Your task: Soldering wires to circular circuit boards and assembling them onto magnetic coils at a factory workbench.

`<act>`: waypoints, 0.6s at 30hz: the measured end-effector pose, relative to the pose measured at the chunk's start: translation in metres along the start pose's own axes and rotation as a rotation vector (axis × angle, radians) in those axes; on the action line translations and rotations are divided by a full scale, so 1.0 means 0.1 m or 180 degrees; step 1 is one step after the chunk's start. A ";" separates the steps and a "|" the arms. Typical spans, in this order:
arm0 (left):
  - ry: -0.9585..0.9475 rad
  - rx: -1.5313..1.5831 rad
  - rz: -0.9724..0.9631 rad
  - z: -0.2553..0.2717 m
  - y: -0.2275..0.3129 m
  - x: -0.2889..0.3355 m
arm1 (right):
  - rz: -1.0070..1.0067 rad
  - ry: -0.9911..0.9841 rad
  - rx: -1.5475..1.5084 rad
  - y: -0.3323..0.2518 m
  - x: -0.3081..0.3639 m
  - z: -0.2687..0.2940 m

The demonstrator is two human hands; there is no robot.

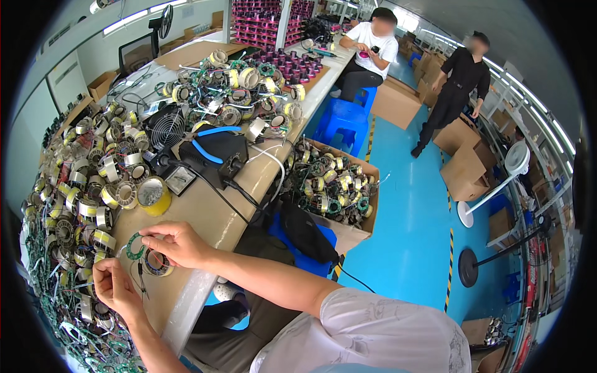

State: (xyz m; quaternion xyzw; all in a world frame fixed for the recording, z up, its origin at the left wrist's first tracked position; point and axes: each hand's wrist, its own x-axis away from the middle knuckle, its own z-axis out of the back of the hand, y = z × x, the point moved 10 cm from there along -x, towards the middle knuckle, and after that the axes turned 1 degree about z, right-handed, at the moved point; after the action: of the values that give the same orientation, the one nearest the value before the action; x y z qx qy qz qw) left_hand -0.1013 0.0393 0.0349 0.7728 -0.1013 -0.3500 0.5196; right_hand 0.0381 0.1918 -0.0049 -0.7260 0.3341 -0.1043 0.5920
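My right hand (179,244) pinches a green ring-shaped circuit board (134,248) between thumb and fingertips, just above the table. Close by on its left, my left hand (116,287) has its thumb and fingers pressed together; what they hold, if anything, is too small to make out. Below the right hand, a wire-wound motor stator (158,263) lies on the brown tabletop (180,289), partly hidden by that hand. Thin dark leads (143,281) hang beside it. A large heap of similar stators (78,202) with green boards and wires borders my left hand.
Behind my hands stand a yellow round tub (158,205), a black control box (217,160) and blue-handled pliers (208,151). A carton (348,231) of stators sits right of the table by a blue stool (346,118). One person (373,53) sits; another (463,81) stands.
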 end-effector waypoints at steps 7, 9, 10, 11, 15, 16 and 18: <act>0.0544 -0.0236 0.0212 0.26 0.08 0.07 | -0.0419 -0.0048 -0.0118 0.20 0.04 -0.16; 0.0560 -0.0129 0.0397 0.02 0.04 0.01 | -0.0375 0.0207 -0.0046 0.16 0.04 0.06; 0.0440 -0.0032 0.0351 -0.03 0.10 0.00 | -0.0290 0.0198 -0.0159 0.09 0.04 0.05; 0.0440 -0.0144 0.0374 -0.02 0.12 0.00 | -0.0231 0.0226 -0.0209 0.04 0.04 0.08; 0.0400 0.0333 0.0180 0.03 0.20 -0.01 | 0.0092 0.0133 0.0061 -0.06 0.02 0.05; 0.0492 0.0260 0.0201 0.06 0.23 0.01 | 0.0127 0.0110 0.0111 -0.06 0.01 0.01; 0.0435 0.0551 0.0086 0.10 0.30 0.01 | 0.0186 0.0133 0.0197 -0.07 0.01 0.01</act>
State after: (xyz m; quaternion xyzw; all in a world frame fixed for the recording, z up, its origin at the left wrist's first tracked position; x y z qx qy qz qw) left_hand -0.1004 0.0181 0.0588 0.8354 -0.1059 -0.2794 0.4613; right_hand 0.0423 0.1920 0.0013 -0.6949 0.3641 -0.1124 0.6098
